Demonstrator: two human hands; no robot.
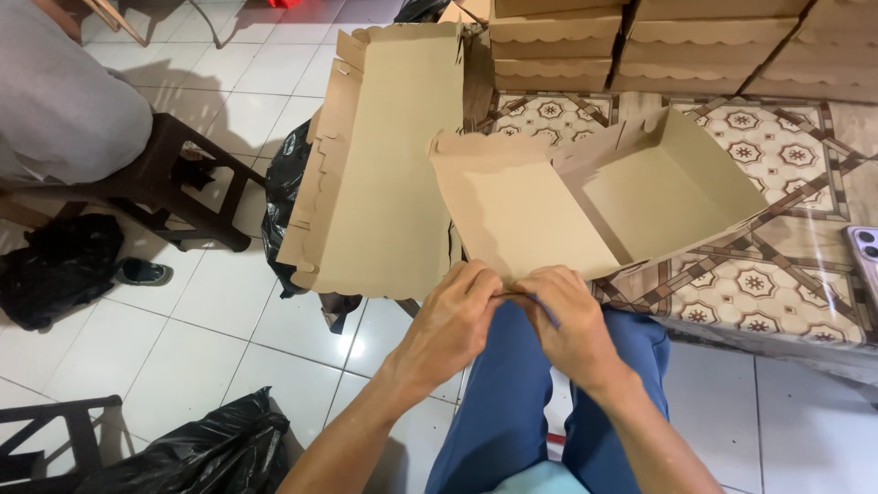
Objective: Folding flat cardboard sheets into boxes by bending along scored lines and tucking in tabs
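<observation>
Head view: my left hand (453, 320) and right hand (567, 316) both pinch the near edge of the half-folded cardboard box (594, 201), which rests on the patterned bench (777, 274), steadying it for folding.

There is only one view, from a camera on the person's head. It looks steeply down and a little forward, close above the hands and lap, toward the patterned table (777, 274) and white tiled floor (210, 302).
</observation>
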